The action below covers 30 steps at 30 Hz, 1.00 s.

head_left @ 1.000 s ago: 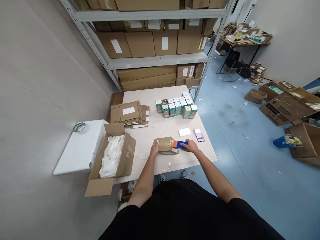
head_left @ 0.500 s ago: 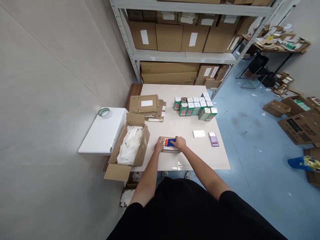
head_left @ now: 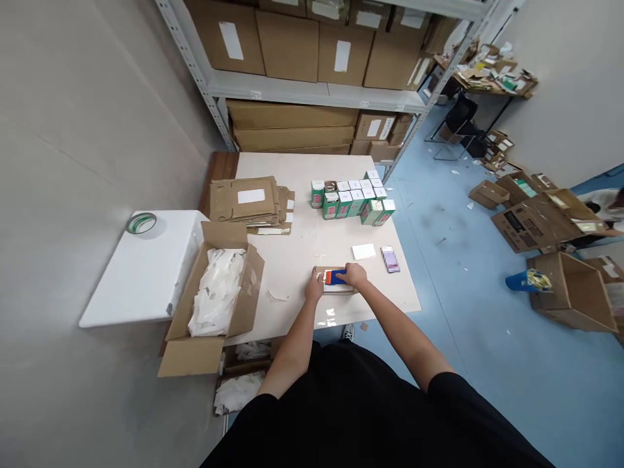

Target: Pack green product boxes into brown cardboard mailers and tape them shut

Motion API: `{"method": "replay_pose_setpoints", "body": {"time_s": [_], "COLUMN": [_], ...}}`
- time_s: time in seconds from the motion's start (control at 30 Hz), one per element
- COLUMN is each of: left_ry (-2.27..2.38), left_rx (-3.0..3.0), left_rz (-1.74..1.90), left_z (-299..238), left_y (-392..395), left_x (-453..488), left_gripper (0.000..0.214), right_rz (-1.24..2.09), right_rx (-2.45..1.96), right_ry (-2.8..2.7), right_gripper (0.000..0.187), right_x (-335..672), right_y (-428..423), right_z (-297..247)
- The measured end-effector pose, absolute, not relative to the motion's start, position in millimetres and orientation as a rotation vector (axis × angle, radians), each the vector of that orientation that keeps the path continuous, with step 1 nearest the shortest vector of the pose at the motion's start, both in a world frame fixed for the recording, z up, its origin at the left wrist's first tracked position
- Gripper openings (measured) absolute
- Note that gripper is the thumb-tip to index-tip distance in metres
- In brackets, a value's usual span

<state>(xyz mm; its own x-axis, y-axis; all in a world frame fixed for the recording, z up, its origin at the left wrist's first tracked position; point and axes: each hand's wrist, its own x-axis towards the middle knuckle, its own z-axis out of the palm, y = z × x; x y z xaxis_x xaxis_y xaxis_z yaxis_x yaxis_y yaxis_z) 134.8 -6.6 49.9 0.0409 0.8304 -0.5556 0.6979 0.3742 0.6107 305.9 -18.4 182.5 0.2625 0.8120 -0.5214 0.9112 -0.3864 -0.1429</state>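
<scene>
On the table's near side lies a small cardboard box with a white top. My left hand grips its left end, fingers curled over the edge. In my right hand is a blue and orange tape dispenser, pressed flat against the box top. Shiny clear tape shows at the dispenser's orange end, beside my left fingers. My right fingertips are partly hidden behind the dispenser. Beyond my right hand lie a white card or small flat box and a purple, pixelated item.
Green-and-white boxes stand grouped at the back right of the table. Flattened cartons are stacked at left, behind an open carton of white bags. A tape roll rests on a white box. Shelving stands behind.
The camera view has swung to the right, bringing a person into sight at the right edge. Both hands stay on the box, and the dispenser remains over its top.
</scene>
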Motion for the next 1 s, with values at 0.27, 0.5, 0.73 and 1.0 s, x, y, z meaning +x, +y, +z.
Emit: {"method": "replay_pose_setpoints", "body": {"time_s": [0.27, 0.5, 0.73, 1.0], "left_ry": [1.634, 1.676, 1.678, 1.617], "left_rx": [1.444, 1.476, 1.471, 1.439], "left_rz": [0.097, 0.107, 0.079, 0.068], "left_z": [57, 55, 55, 53], "left_y": [-17, -18, -16, -9], "left_x": [188, 190, 188, 182], "left_gripper": [0.073, 0.073, 0.074, 0.078], "right_rz": [-0.768, -0.749, -0.736, -0.717], "right_rx": [2.367, 2.436, 2.513, 2.531], "right_ry": [1.599, 1.532, 1.449, 1.404], "right_gripper": [0.054, 0.049, 0.043, 0.043], "right_x": [383, 466, 523, 522], "right_y": [-46, -85, -118, -123], "right_z": [185, 186, 183, 174]}}
